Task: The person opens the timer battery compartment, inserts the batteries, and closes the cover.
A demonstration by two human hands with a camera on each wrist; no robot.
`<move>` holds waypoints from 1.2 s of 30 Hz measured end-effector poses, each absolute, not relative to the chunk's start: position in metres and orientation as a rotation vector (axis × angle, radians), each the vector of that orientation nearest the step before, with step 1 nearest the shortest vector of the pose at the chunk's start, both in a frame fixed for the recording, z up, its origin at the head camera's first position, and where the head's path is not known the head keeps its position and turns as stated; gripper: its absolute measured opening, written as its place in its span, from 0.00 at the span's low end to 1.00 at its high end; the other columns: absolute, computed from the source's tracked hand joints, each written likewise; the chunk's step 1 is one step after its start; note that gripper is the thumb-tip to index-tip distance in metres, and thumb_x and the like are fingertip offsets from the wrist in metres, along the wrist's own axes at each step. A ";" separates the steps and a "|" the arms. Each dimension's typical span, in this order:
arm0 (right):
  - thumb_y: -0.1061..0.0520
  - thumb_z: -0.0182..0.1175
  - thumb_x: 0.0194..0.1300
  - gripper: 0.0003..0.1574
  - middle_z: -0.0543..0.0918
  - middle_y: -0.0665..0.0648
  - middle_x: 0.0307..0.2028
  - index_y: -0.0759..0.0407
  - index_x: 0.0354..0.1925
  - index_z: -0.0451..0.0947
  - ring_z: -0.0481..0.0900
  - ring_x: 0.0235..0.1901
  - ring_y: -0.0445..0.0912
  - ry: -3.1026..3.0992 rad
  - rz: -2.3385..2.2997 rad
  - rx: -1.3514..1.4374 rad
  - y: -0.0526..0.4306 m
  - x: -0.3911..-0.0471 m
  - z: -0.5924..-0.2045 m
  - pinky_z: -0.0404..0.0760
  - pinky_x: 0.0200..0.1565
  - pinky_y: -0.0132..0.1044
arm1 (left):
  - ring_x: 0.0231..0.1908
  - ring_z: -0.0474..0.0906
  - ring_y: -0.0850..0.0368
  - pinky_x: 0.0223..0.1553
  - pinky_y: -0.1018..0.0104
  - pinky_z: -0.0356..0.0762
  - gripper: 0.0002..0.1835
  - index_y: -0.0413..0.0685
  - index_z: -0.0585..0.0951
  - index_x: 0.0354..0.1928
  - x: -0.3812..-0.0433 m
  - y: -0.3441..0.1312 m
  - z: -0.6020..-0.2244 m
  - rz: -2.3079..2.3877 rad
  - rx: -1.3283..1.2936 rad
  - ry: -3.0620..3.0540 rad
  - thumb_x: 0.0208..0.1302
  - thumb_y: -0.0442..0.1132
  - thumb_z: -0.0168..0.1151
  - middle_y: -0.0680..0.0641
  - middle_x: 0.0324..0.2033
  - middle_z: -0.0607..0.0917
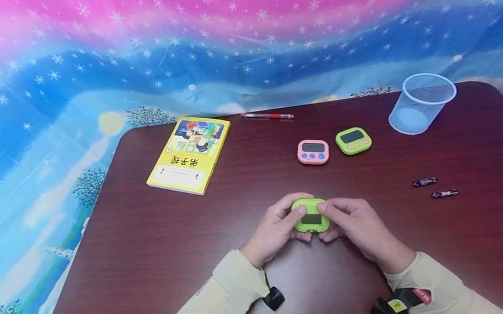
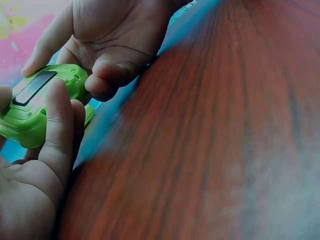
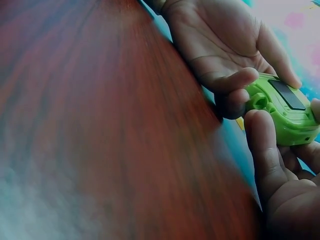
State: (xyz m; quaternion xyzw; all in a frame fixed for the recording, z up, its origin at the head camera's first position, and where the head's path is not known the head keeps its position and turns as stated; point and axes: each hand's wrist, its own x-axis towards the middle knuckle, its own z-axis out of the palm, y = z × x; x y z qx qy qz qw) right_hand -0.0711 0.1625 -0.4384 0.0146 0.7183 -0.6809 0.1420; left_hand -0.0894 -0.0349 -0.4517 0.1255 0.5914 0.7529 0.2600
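Both hands hold a green digital timer [image 1: 320,226] above the table near its middle, dark display facing up. My left hand [image 1: 268,231] grips its left side, thumb on the top face. On the opposite side, my right hand [image 1: 360,225] grips it with its thumb likewise on the face. In the left wrist view, the fingers of both hands meet the timer [image 2: 30,117] at its edges, and a thin green piece [image 2: 89,114] shows beneath it. The right wrist view shows an open notch in the casing of the timer [image 3: 287,120]. Its underside is mostly hidden.
A pink timer [image 1: 313,152] and another green timer [image 1: 353,141] lie beyond the hands. Two small batteries [image 1: 425,182] lie to the right. A light blue mesh basket [image 1: 423,102] stands back right. A yellow book [image 1: 189,157] and red pen [image 1: 267,116] lie farther left.
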 end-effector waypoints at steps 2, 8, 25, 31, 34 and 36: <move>0.56 0.58 0.74 0.24 0.84 0.65 0.37 0.78 0.54 0.77 0.86 0.24 0.49 2.052 -1.971 0.031 0.163 -0.071 -0.437 0.89 0.32 0.45 | 0.33 0.82 0.51 0.35 0.63 0.87 0.19 0.43 0.72 0.67 -0.090 -0.035 -0.452 2.047 0.340 1.579 0.79 0.40 0.50 0.41 0.52 0.80; 0.54 0.57 0.76 0.25 0.85 0.63 0.34 0.78 0.55 0.77 0.85 0.24 0.48 2.023 -1.981 0.061 0.164 -0.073 -0.439 0.89 0.31 0.45 | 0.34 0.82 0.53 0.36 0.64 0.86 0.22 0.41 0.68 0.71 -0.091 -0.036 -0.455 2.070 0.316 1.491 0.80 0.41 0.47 0.42 0.54 0.79; 0.57 0.62 0.72 0.20 0.82 0.61 0.47 0.70 0.55 0.80 0.83 0.41 0.47 2.119 -2.021 -0.079 0.171 -0.075 -0.442 0.87 0.44 0.38 | 0.47 0.81 0.46 0.52 0.50 0.84 0.23 0.38 0.68 0.68 -0.094 -0.044 -0.449 2.020 0.252 1.580 0.81 0.46 0.44 0.35 0.55 0.78; 0.61 0.69 0.64 0.18 0.81 0.59 0.51 0.61 0.52 0.85 0.79 0.51 0.46 2.271 -1.944 -0.202 0.173 -0.075 -0.442 0.80 0.48 0.28 | 0.51 0.82 0.43 0.56 0.53 0.81 0.27 0.37 0.63 0.71 -0.099 -0.054 -0.447 1.927 0.309 1.609 0.77 0.41 0.54 0.34 0.59 0.76; 0.65 0.71 0.60 0.20 0.79 0.59 0.52 0.62 0.52 0.85 0.80 0.51 0.45 2.301 -1.946 -0.306 0.173 -0.076 -0.443 0.81 0.52 0.28 | 0.50 0.83 0.45 0.55 0.54 0.82 0.30 0.38 0.62 0.73 -0.101 -0.057 -0.447 1.893 0.315 1.585 0.74 0.37 0.59 0.35 0.59 0.77; 0.68 0.72 0.57 0.21 0.78 0.59 0.53 0.63 0.51 0.85 0.80 0.52 0.44 2.332 -1.933 -0.404 0.174 -0.076 -0.444 0.79 0.56 0.29 | 0.50 0.83 0.46 0.55 0.54 0.82 0.31 0.38 0.62 0.73 -0.102 -0.057 -0.448 1.892 0.308 1.556 0.72 0.34 0.60 0.36 0.59 0.78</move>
